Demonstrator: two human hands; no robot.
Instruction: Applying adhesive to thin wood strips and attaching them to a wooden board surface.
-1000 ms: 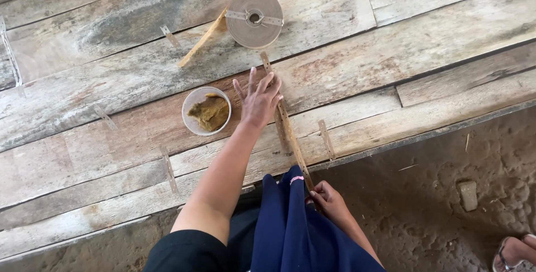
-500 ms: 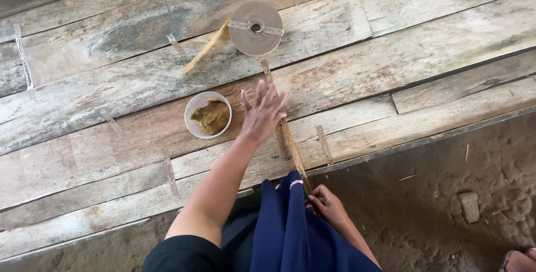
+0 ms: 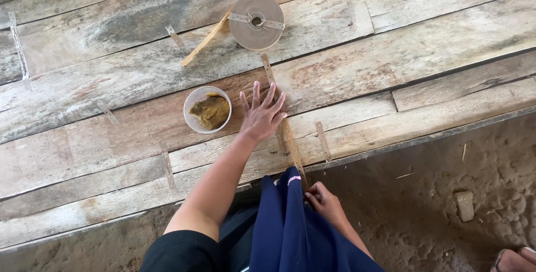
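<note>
Head view, looking straight down. Left hand (image 3: 261, 117) lies palm-down on the plank platform (image 3: 391, 54), fingers spread and flat, gripping nothing; its fingertips and the heel side rest on or just beside a long thin strip (image 3: 283, 124) that runs from the tape roll (image 3: 256, 21) down toward the body. Whether the palm actually presses the strip is hard to tell, as the hand covers that stretch.

Right hand (image 3: 324, 202) sits low at the platform edge, fingers curled closed around the near end of the strip; the pinch itself is partly hidden by dark blue cloth (image 3: 285, 227) over the lap, and the strip's end disappears behind it.

Small round bowl (image 3: 207, 110) with brownish paste stands just left of the left hand, not touching it. A wooden stick (image 3: 207, 40) lies tilted, upper end touching or tucked under the roll; contact unclear. Several short strip pieces (image 3: 322, 141) lie scattered on the planks.

Sandy ground (image 3: 446, 205) to the right, with a small stone (image 3: 464, 205). A foot in a sandal (image 3: 516, 260) is cut off at the bottom right corner; owner cannot be told.
</note>
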